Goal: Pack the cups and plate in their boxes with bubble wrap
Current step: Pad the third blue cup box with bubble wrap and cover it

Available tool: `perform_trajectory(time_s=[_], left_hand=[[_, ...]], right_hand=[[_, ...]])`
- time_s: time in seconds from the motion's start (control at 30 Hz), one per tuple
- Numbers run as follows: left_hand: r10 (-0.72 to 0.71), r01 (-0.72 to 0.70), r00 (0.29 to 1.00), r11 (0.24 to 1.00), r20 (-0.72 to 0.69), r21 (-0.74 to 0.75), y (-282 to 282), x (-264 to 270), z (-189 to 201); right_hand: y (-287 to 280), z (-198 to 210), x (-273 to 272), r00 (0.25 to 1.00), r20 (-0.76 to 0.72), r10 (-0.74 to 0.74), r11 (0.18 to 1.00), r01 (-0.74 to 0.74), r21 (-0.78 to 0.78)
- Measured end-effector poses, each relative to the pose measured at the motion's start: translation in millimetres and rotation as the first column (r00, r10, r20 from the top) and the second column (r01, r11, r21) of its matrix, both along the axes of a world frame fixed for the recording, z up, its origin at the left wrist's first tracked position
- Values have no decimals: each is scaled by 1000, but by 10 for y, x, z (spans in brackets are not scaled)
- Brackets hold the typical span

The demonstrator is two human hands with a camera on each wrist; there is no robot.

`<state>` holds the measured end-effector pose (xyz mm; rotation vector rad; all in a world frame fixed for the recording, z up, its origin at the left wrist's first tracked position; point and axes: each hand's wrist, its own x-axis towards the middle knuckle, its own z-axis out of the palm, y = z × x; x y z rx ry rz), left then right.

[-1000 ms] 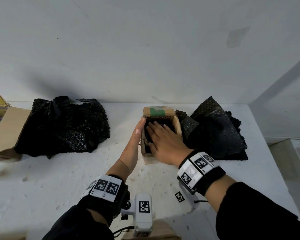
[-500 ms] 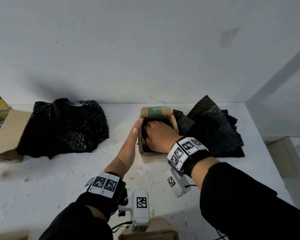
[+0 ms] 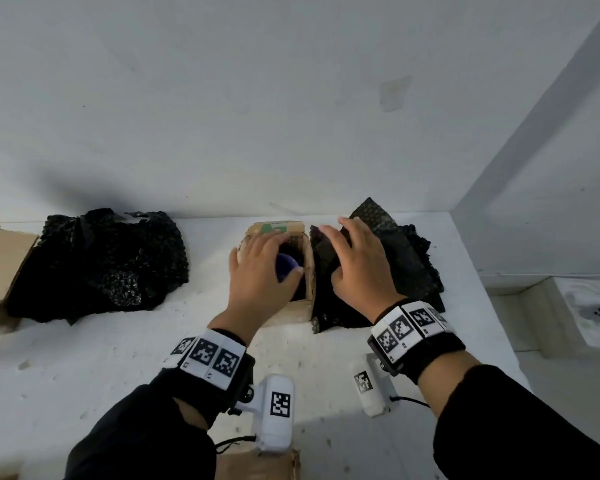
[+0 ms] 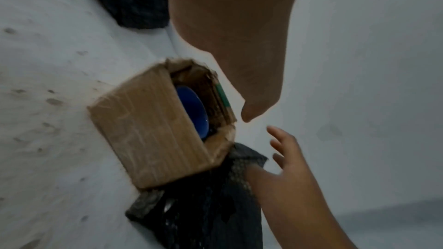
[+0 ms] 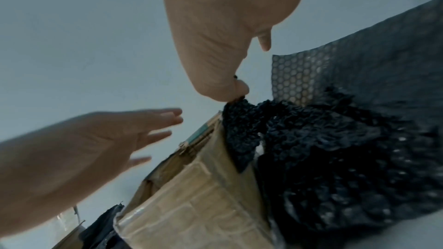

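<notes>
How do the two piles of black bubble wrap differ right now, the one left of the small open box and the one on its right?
The left pile lies untouched, apart from the small box; the right pile sits against the box's side with the right hand on it, thumb and finger pinching a piece. The left pile is crumpled throughout; the right pile has a flatter sheet standing up behind. Both are black and on the white table.

My white worktop (image 3: pixel 118 358) is speckled with small dark marks. Behind it, toward twelve o'clock, rises a plain white wall (image 3: pixel 257 98) with a faint patch (image 3: pixel 395 93) at about one o'clock. At three o'clock, off the worktop's edge, a white socket plate (image 3: pixel 591 311) with dark holes sits lower down.
</notes>
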<state>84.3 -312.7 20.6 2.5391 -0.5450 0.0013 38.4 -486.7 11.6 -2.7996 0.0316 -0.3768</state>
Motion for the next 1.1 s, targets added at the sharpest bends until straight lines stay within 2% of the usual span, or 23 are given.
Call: perform_trajectory(time_s=[0.07,0.17,0.33,0.4,0.5,0.6,0.73,0.8,0.9,1.03,1.1], left_hand=[[-93,88,995,988,26,130,-201,-60,55],[-128,117,992,946,15,302,-461,-70,60],[-159,123,987,862,32,491,-689,-63,20],[-168,119,984,866,58,486,-746,-81,15],[-136,96,985,946,111,309,-824,-96,21],[-37,34,998,997,47,67,-878,-127,124],[-28,1,994,969,-105,-248,-858,-116,236],[-26,-83,974,884,-224,-461,-823,-92,308],[-85,-235,917,677,-391,-698,-775,-113,474],[-162,-386,846,470,-508,-794,-640,-133,639],[-171,-436,824,418,-540,-797,-529,-100,657]], right_hand=[[-81,-36,-10,999,-47,6,1000,-7,-26],[-154,-98,29,994,-111,17,998,-22,-50],[-294,-152,66,999,46,16,997,-19,74],[-352,-151,46,995,95,32,986,-46,159],[-428,-104,-1,992,119,38,944,-75,323],[-491,-22,-35,993,113,27,887,-76,455],[-569,88,-58,995,60,76,820,-97,564],[-564,138,-63,993,59,103,817,-119,564],[-515,208,-77,984,93,153,859,-179,480],[-399,253,-107,955,243,171,873,-261,412],[-329,275,-104,942,311,123,866,-255,431]])
